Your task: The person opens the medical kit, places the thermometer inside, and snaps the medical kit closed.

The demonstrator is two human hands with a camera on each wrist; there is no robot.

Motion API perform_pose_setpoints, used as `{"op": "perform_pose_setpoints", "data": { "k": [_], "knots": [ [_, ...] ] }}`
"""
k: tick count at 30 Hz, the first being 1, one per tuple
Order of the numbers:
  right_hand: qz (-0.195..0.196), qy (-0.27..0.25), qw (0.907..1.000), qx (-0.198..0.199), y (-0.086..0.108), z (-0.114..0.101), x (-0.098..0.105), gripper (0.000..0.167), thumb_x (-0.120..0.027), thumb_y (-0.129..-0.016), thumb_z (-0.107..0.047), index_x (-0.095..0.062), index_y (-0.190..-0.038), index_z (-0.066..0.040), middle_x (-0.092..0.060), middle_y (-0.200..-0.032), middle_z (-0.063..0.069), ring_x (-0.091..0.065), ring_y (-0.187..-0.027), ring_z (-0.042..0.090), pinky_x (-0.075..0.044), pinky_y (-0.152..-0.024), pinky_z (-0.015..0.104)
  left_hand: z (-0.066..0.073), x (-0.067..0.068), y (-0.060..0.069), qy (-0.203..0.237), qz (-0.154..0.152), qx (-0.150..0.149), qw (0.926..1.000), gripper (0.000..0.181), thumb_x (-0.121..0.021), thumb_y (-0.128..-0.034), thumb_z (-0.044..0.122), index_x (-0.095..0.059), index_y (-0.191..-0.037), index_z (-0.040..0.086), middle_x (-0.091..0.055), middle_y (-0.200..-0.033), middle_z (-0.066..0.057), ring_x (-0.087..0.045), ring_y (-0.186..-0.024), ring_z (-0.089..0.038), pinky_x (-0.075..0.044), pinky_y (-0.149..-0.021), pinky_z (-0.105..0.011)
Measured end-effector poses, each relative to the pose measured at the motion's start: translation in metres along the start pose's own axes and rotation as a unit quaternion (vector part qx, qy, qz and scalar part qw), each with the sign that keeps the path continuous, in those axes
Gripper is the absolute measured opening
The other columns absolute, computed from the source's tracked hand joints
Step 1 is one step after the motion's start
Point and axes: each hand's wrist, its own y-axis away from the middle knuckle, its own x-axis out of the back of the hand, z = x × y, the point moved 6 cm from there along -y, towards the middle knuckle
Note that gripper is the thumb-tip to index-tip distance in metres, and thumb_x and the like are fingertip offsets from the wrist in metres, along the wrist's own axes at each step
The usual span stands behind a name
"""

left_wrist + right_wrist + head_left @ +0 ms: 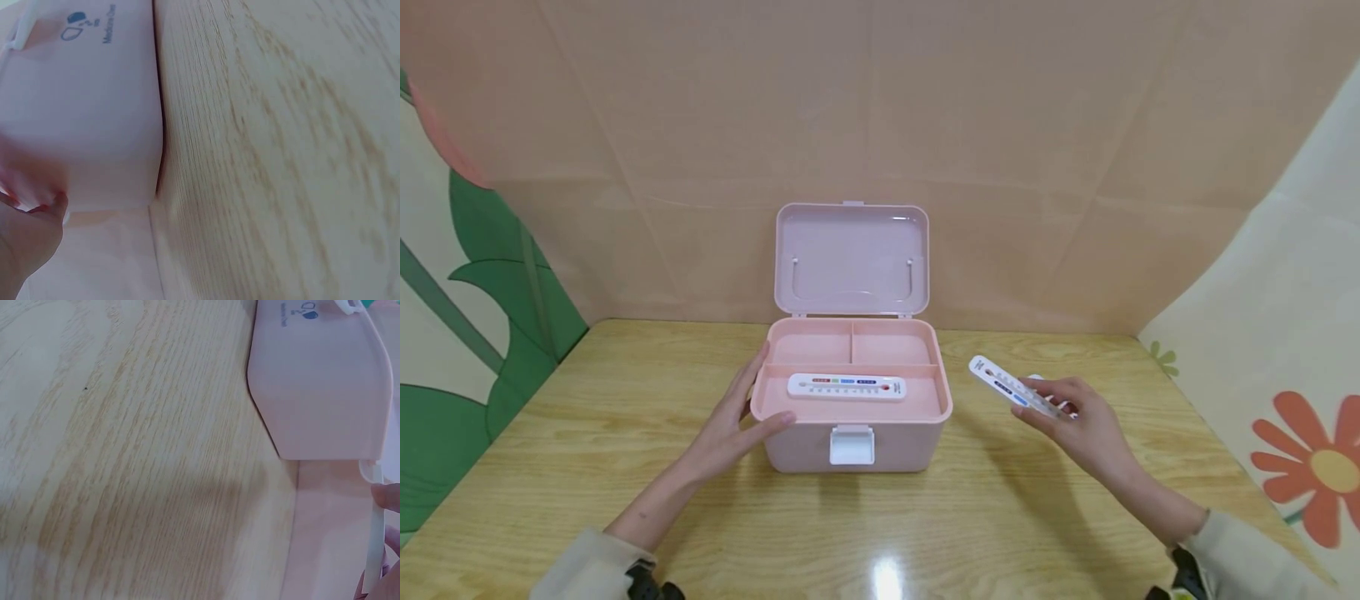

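Note:
A pink medicine box (853, 446) stands on the table with its lid (852, 258) raised. Its pink tray (808, 343) has three compartments. A white thermometer (846, 387) lies lengthwise in the front one. My left hand (730, 429) holds the box at its left side, the thumb over the front rim; the wrist view shows this hand (34, 234) against the box wall. To the right of the box, my right hand (1086, 421) pinches a second white thermometer (1011, 385), tilted above the table. Another white edge shows by those fingers; whether it is a separate thing I cannot tell.
A white latch (852, 446) hangs on the box's front. The wooden table (820, 542) extends around the box. Behind it hangs a plain beige-pink backdrop (1037, 167), with leaf and flower prints on cloth at either side.

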Motion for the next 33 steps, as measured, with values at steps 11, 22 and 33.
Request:
{"op": "perform_pose_setpoints", "data": {
  "k": [11,22,33],
  "knots": [
    [-0.007,0.003,0.9999,0.007,-0.004,-0.011,0.002,0.040,-0.079,-0.079,-0.029,-0.071,-0.114,-0.012,-0.063,-0.098,0.008,-0.048,-0.077,0.011,-0.040,-0.063,0.022,-0.001,0.000,-0.001,-0.004,0.000,0.001,1.0000,0.087,-0.066,-0.0893,0.021,-0.009,-0.156,0.025,-0.011,-0.160,-0.013,-0.024,-0.141,-0.037,-0.029,-0.108,-0.062],
    [-0.014,0.001,0.9993,0.034,-0.009,-0.023,0.006,0.040,-0.079,-0.079,-0.027,-0.071,-0.114,-0.011,-0.063,-0.097,0.007,-0.046,-0.078,0.012,-0.039,-0.061,0.022,-0.002,0.000,-0.002,-0.005,-0.002,0.007,1.0000,0.087,-0.066,-0.0895,0.023,-0.009,-0.155,0.026,-0.010,-0.160,-0.013,-0.022,-0.142,-0.037,-0.028,-0.109,-0.062],
    [-0.025,0.000,0.9983,0.053,-0.013,-0.036,0.008,0.037,-0.079,-0.079,-0.028,-0.072,-0.111,-0.013,-0.065,-0.099,0.006,-0.049,-0.081,0.012,-0.041,-0.066,0.020,-0.001,0.001,-0.001,0.001,-0.006,0.008,1.0000,0.088,-0.066,-0.0891,0.022,-0.008,-0.155,0.027,-0.009,-0.160,-0.011,-0.020,-0.143,-0.035,-0.026,-0.109,-0.063]
  ]
}}
